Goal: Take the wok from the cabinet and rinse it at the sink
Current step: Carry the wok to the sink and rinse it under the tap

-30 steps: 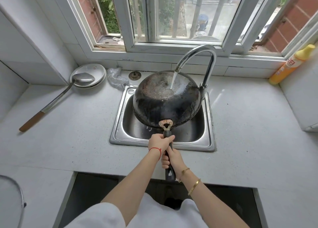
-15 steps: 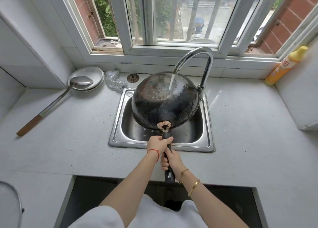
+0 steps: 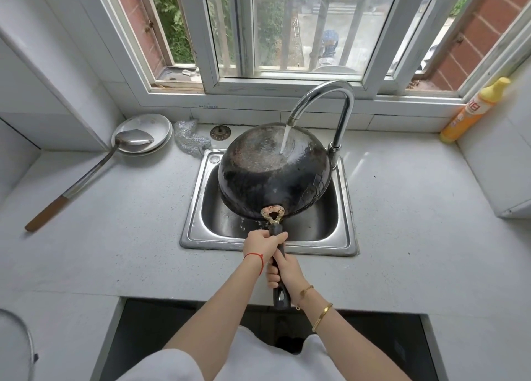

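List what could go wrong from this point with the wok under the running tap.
1. Water from the faucet lands on the upturned bottom of the wok, so it may sheet off past the sink rim onto the counter.
2. Left hand and right hand both grip the one handle; wet, it might twist.
3. The wok sits close to the faucet and may knock it.

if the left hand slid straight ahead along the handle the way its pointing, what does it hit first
Most likely the brass-coloured bracket where the handle joins the wok. The left hand grips just behind it, with only a short stretch of bare handle between.
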Demonstrator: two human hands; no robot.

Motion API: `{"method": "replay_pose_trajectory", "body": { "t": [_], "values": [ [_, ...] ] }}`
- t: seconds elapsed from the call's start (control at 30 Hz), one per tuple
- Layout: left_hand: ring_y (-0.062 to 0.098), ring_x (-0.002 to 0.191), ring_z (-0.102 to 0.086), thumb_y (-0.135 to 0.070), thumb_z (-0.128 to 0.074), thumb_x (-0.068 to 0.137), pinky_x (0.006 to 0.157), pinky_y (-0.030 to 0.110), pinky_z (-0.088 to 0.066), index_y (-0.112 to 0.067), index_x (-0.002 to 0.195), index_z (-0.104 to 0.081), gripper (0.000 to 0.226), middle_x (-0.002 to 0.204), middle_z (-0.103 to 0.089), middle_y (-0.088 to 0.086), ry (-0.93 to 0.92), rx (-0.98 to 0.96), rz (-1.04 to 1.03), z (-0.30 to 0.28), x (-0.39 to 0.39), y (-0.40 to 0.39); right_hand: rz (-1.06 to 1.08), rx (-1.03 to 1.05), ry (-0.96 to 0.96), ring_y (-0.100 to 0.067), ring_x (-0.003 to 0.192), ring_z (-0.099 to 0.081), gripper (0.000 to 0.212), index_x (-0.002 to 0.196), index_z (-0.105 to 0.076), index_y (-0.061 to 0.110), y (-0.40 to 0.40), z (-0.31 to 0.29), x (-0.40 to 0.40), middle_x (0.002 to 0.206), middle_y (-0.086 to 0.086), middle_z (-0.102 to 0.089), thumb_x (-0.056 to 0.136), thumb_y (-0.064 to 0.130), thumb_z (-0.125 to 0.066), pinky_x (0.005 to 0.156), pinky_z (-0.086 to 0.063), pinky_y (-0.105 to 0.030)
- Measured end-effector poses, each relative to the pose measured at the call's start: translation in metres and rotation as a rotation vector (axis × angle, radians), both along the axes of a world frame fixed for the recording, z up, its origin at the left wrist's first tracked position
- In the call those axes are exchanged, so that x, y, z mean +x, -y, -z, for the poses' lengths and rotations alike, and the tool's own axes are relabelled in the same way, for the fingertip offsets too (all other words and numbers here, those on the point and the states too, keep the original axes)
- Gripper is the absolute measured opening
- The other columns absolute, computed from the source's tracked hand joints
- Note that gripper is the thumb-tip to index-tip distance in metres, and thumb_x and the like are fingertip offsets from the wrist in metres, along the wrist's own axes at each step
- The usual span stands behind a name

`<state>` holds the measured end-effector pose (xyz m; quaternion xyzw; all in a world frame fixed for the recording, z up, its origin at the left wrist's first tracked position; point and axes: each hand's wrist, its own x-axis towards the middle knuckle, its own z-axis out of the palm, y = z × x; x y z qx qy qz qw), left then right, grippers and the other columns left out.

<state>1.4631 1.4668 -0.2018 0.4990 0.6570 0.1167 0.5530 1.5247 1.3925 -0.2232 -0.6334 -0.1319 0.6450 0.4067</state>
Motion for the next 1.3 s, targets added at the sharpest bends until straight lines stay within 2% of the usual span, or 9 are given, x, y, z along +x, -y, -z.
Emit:
{"method": "replay_pose_trajectory", "body": {
  "t": [0.1,0.27,0.37,0.63,0.77,0.93,1.2,1.3],
  "values": [
    [0.016,0.073,-0.058,-0.04,-0.074,0.08,0.067,0.029,-0.046,-0.01,0.078,-0.071,0.03,0.071,-0.066,0.001,0.024,-0.003,-0.009,0.0,-0.003,0.0,-0.013,0.012,0.007,-0.013,0.038,-0.039,0.045,0.071,-0.048,0.011,0.001,0.0,-0.001,0.049,-0.001,-0.044,0.101,0.045,-0.041,0.039,-0.039,-0.021],
    [0.023,0.082,-0.067,-0.039,-0.074,0.08,0.08,0.036,-0.054,-0.008,0.083,-0.075,0.032,0.083,-0.076,0.007,0.058,0.008,0.012,-0.003,-0.006,0.003,-0.009,0.048,-0.001,-0.014,0.039,-0.04,0.044,0.073,-0.049,0.011,0.004,0.003,0.001,0.05,-0.002,-0.044,0.101,0.044,-0.043,0.039,-0.039,-0.022],
    [0.019,0.075,-0.064,-0.041,-0.073,0.081,0.072,0.033,-0.053,-0.015,0.072,-0.072,0.027,0.07,-0.071,0.0,0.049,0.041,0.033,-0.004,-0.008,0.006,-0.009,0.068,-0.009,-0.014,0.039,-0.04,0.043,0.074,-0.048,0.01,0.008,0.003,0.0,0.051,-0.002,-0.044,0.101,0.044,-0.044,0.039,-0.039,-0.022],
    [0.018,0.074,-0.064,-0.044,-0.072,0.081,0.079,0.039,-0.056,-0.009,0.076,-0.071,0.035,0.071,-0.071,0.004,0.029,0.075,0.064,-0.007,-0.014,0.016,0.004,0.088,-0.047,-0.013,0.038,-0.038,0.043,0.073,-0.046,0.01,0.018,-0.01,-0.005,0.05,-0.001,-0.041,0.101,0.043,-0.042,0.037,-0.037,-0.021],
    [0.028,0.09,-0.07,-0.044,-0.072,0.08,0.085,0.043,-0.056,-0.003,0.086,-0.073,0.042,0.086,-0.075,0.013,0.039,0.096,0.068,-0.014,-0.016,0.016,0.014,0.086,-0.048,-0.012,0.037,-0.038,0.043,0.072,-0.046,0.011,0.018,-0.016,-0.007,0.048,-0.001,-0.041,0.103,0.039,-0.04,0.036,-0.037,-0.021],
    [0.027,0.094,-0.07,-0.043,-0.072,0.081,0.089,0.045,-0.056,-0.007,0.086,-0.075,0.036,0.088,-0.077,0.009,0.065,0.104,0.066,-0.022,-0.015,0.019,0.014,0.1,-0.036,-0.012,0.036,-0.038,0.044,0.071,-0.047,0.012,0.019,-0.021,-0.008,0.047,0.0,-0.043,0.103,0.041,-0.039,0.036,-0.038,-0.021],
    [0.031,0.094,-0.07,-0.045,-0.072,0.081,0.088,0.05,-0.056,-0.004,0.09,-0.074,0.042,0.09,-0.076,0.013,0.093,0.107,0.032,-0.023,-0.019,0.031,-0.009,0.101,-0.072,-0.014,0.039,-0.039,0.043,0.073,-0.048,0.011,0.029,-0.024,-0.009,0.05,-0.001,-0.043,0.102,0.042,-0.042,0.038,-0.039,-0.022],
    [0.031,0.092,-0.07,-0.045,-0.072,0.08,0.087,0.05,-0.056,-0.008,0.086,-0.076,0.038,0.086,-0.077,0.011,0.101,0.109,0.026,-0.024,-0.02,0.031,-0.009,0.114,-0.073,-0.014,0.04,-0.038,0.043,0.072,-0.048,0.012,0.028,-0.027,-0.009,0.051,-0.002,-0.042,0.102,0.043,-0.043,0.038,-0.038,-0.023]
  ]
}}
